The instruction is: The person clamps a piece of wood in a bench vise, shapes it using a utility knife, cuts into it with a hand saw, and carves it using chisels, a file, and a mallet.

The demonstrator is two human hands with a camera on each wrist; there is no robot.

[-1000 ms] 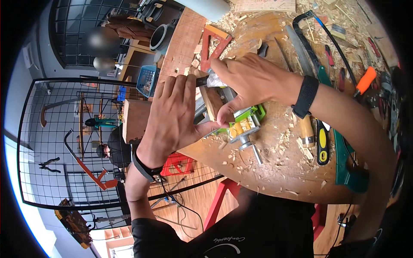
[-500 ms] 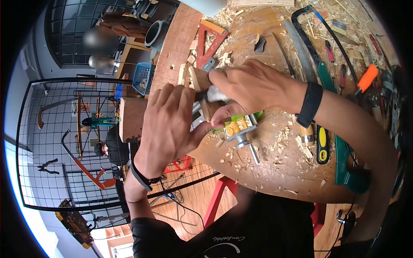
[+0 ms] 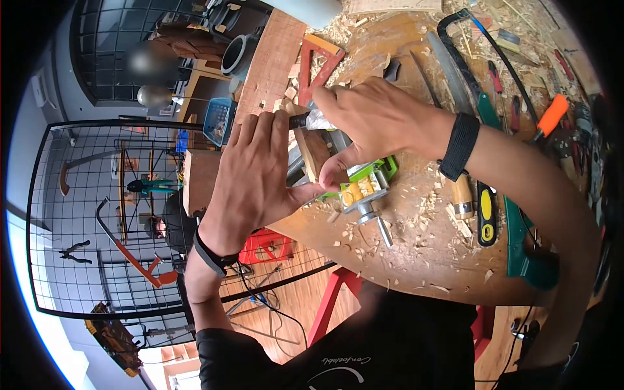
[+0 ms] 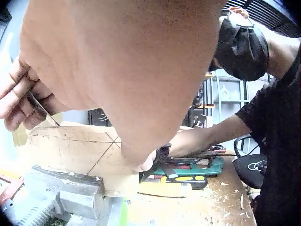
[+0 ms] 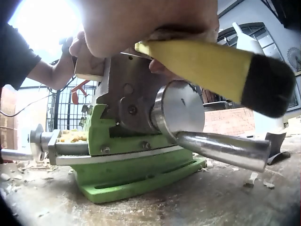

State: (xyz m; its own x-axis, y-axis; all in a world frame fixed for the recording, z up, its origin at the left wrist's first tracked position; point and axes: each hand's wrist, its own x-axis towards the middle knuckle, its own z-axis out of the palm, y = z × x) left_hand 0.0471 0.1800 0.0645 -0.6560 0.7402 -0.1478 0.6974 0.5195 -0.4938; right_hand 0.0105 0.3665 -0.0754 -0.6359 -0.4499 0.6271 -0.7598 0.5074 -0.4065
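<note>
Shaving-strewn workbench (image 3: 406,260) — left hand (image 3: 250,175) clamped on metal blade (image 4: 43,111); right hand (image 3: 387,123) round yellow handle (image 5: 204,67) — both angled inward

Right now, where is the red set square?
In the head view, the red set square lies on the workbench at top centre, just beyond the right hand.

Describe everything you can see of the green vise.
The vise stands upright on the workbench, amid wood chips. Its slotted base is painted green; the upper body looks like bare, dark grey metal, with bolts. Two silvery cranks show, one larger in the right wrist view, the other beside yellowish bits. A threaded screw sits behind a jaw that bears against a wood block.
</note>
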